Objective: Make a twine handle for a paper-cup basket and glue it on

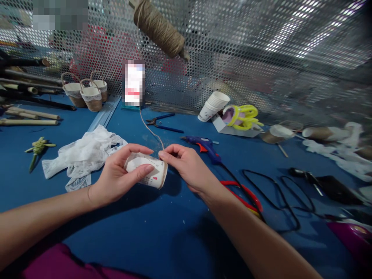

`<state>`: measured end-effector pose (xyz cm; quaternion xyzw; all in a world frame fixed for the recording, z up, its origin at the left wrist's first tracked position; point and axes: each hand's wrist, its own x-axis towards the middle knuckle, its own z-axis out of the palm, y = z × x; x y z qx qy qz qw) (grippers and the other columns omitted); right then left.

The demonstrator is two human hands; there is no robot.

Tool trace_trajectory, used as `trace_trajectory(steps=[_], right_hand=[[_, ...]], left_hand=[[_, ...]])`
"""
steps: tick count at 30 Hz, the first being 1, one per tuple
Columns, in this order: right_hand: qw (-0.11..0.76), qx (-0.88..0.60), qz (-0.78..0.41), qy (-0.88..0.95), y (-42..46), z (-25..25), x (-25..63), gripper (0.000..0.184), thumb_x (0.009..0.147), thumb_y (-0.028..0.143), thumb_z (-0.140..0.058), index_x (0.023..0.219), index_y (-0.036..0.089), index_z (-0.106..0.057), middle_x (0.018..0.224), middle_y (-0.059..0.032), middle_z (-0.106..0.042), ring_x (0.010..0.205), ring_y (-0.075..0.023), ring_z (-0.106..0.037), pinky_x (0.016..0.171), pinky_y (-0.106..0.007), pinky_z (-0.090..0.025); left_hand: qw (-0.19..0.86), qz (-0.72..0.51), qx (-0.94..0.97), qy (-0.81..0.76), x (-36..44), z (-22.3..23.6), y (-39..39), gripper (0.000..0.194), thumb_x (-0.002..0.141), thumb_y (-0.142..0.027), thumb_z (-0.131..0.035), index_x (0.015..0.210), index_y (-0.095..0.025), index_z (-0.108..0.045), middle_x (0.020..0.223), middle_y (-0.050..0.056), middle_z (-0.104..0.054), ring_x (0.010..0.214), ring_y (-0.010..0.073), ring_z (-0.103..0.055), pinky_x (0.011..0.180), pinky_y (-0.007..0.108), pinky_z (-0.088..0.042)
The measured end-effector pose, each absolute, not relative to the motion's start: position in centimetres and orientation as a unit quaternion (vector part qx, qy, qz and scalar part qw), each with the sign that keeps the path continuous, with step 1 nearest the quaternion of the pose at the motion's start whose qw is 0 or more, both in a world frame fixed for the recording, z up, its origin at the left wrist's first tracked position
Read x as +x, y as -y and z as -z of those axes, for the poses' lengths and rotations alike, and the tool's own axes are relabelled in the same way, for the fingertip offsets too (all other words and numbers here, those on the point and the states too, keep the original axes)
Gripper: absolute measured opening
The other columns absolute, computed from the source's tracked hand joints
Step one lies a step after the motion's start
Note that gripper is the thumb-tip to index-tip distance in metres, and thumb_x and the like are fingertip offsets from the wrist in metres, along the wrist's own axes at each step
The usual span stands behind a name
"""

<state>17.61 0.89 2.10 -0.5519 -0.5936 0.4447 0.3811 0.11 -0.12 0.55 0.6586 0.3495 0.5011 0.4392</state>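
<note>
My left hand (117, 176) is wrapped round a white paper cup (153, 174) lying on its side above the blue table (162, 232). My right hand (187, 166) pinches the end of a jute twine strand (149, 130) against the cup's bottom rim. The strand runs up to a twine spool (159, 29) hanging on the perforated metal panel (261, 50).
White lace fabric (84, 153) lies left of my hands. A blue glue gun (205, 145) with cables sits to the right, pliers (161, 122) behind. Three small twine-wrapped baskets (87, 95), a cup stack (213, 104), yellow scissors (242, 116) and bamboo sticks (29, 116) line the back.
</note>
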Motion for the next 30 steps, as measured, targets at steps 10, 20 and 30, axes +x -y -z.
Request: trace_trajectory(steps=[10, 20, 30], right_hand=[[0.382, -0.555, -0.475, 0.567, -0.86, -1.98, 17.52, 0.022, 0.071, 0.037, -0.062, 0.065, 0.016, -0.056, 0.062, 0.0026, -0.051, 0.057, -0.0098, -0.042, 0.055, -0.026, -0.033], [0.386, -0.554, -0.474, 0.565, -0.76, -1.97, 17.45, 0.022, 0.071, 0.037, -0.062, 0.065, 0.016, -0.058, 0.064, 0.0024, -0.052, 0.059, -0.0100, -0.044, 0.058, -0.026, -0.033], [0.383, -0.565, -0.464, 0.565, -0.81, -2.17, 17.23, 0.024, 0.071, 0.039, -0.060, 0.065, 0.016, -0.056, 0.063, 0.0022, -0.052, 0.058, -0.0100, -0.042, 0.056, -0.026, -0.033]], left_hand=[[0.456, -0.498, 0.644, -0.360, 0.27, -0.50, 0.05, 0.020, 0.074, -0.023, -0.063, 0.092, -0.016, -0.058, 0.070, -0.001, -0.062, 0.056, 0.0083, -0.056, 0.050, 0.016, -0.048], [0.428, -0.508, 0.659, -0.353, 0.19, -0.56, 0.16, 0.019, 0.072, -0.022, -0.064, 0.091, -0.017, -0.059, 0.070, -0.001, -0.063, 0.056, 0.0085, -0.057, 0.050, 0.016, -0.048], [0.460, -0.504, 0.639, -0.356, 0.18, -0.81, 0.12, 0.019, 0.075, -0.025, -0.063, 0.091, -0.016, -0.058, 0.067, -0.003, -0.061, 0.053, 0.0072, -0.055, 0.048, 0.015, -0.046]])
